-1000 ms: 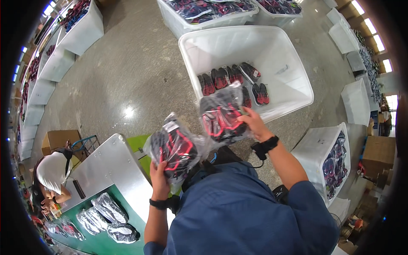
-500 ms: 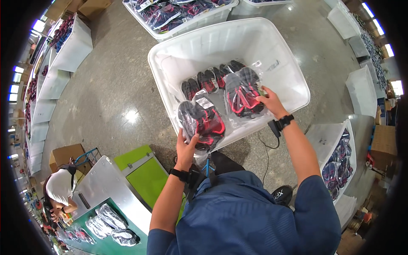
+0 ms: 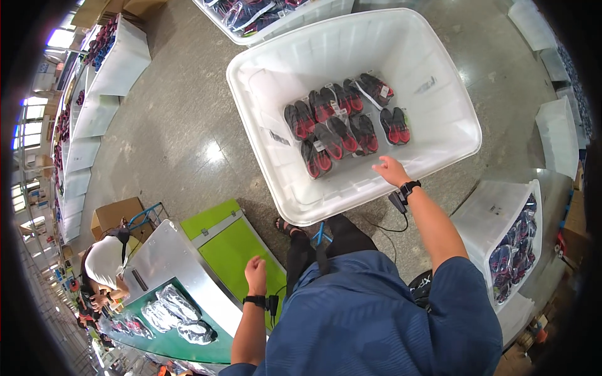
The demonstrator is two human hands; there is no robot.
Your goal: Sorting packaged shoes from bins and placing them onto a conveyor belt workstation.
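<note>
Inside the large white plastic bin, several pairs of black and red sneakers in clear bags lie on the floor of the bin, roughly in two rows. A pair at the far right shows a pale sole edge. Over the near right part of the bin, my right hand has its fingers curled in, with nothing held; the nearest sneakers lie just beyond it. My left hand is loosely closed and empty, above the bright green panel beside the metal worktable.
A worktable with a green mat carries white bagged shoes; a person in a white shirt bends over it. More shoe-filled bins stand at the far side and right. A black cable lies on the floor.
Both bagged sneaker pairs have left my hands and now lie in the bin. My left hand has drawn back toward the green panel; my right hand stays over the bin's near side.
</note>
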